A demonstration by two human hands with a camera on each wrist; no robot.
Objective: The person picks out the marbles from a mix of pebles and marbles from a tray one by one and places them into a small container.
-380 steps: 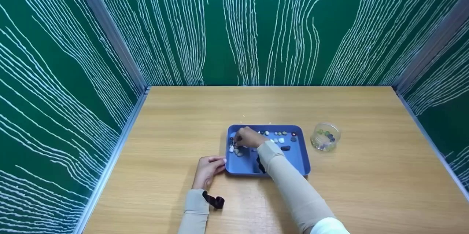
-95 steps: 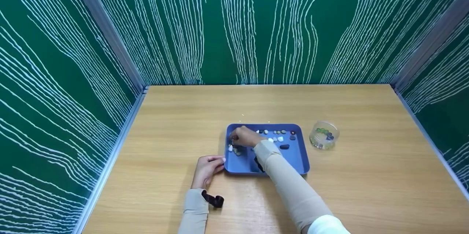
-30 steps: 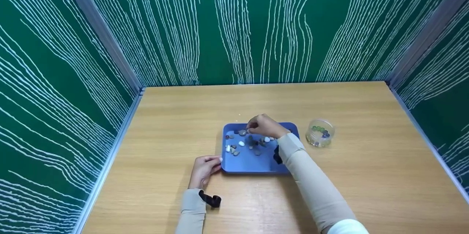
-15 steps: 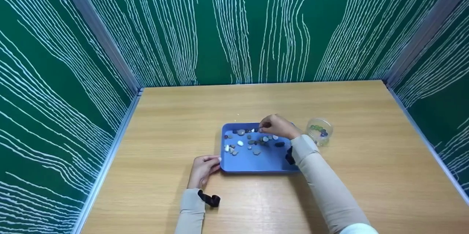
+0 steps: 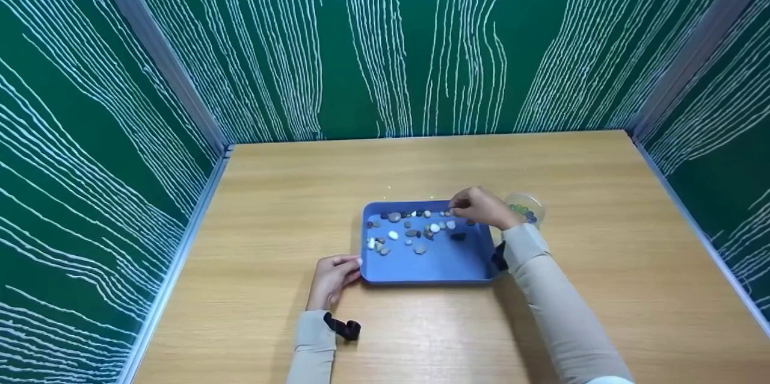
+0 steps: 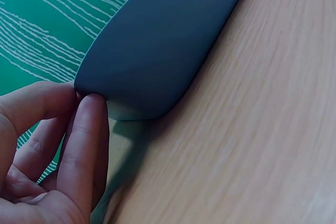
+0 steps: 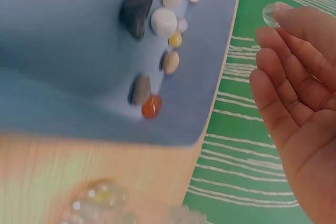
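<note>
A blue rectangular tray (image 5: 445, 263) lies on the table, with several pebbles (image 5: 393, 235) in white, grey, brown and black spread over its left and far parts. At its near-left corner my left hand (image 5: 332, 280) pinches the edge; the left wrist view shows thumb and fingertips against the rim. Above the far-right part of the tray is my right hand (image 5: 481, 206). Between its thumb and index finger it holds a clear glass marble (image 7: 270, 15), seen in the right wrist view; the other fingers are loosely bent. My right hand and wrist partly cover the tray's right side.
Right of the tray stands a clear round container (image 5: 538, 210) holding green and dark blue marbles, partly behind my right wrist. Tiny pale specks lie on the wooden table (image 5: 289, 191) beyond the tray. Green walls (image 5: 355, 71) with white lines enclose the table.
My right hand has moved from the tray's left side along its far edge to the right, uncovering the pebbles at left. My left hand stays at the tray's corner. The view shifts slightly.
</note>
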